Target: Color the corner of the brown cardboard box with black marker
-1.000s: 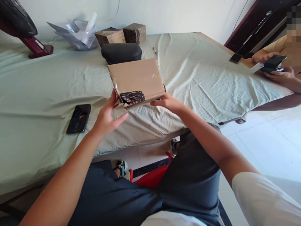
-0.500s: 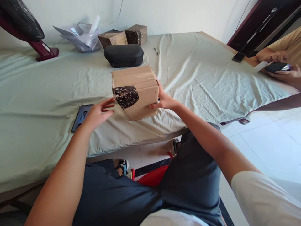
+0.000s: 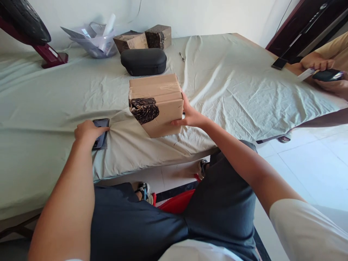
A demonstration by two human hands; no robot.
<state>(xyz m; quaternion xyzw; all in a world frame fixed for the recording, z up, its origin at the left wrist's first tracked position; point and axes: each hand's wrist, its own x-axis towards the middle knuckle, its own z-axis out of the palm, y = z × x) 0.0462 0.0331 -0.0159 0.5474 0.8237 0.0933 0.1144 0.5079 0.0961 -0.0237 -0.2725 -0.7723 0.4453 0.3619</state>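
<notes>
A brown cardboard box (image 3: 165,116) with a black scribbled patch on its left corner stands near the table's front edge. My right hand (image 3: 189,114) grips its right side, the thumb on the front face and the other fingers behind. To the left, a dark phone (image 3: 101,139) lies on the green cloth. My left hand (image 3: 88,131) is closed round the phone's upper part, with the thumb at its right edge and the fingers at its left side, partly hidden.
Behind the box are a black case (image 3: 143,62), two smaller boxes (image 3: 159,37), a pen (image 3: 182,57) and a plastic basket (image 3: 100,49). A dark red stand (image 3: 51,56) is at the back left. Another person's hands (image 3: 326,72) hold a dark object at the right edge.
My left hand has moved left from beside the box onto the phone and closed on it. The phone has shifted slightly right. My right hand still holds the box.
</notes>
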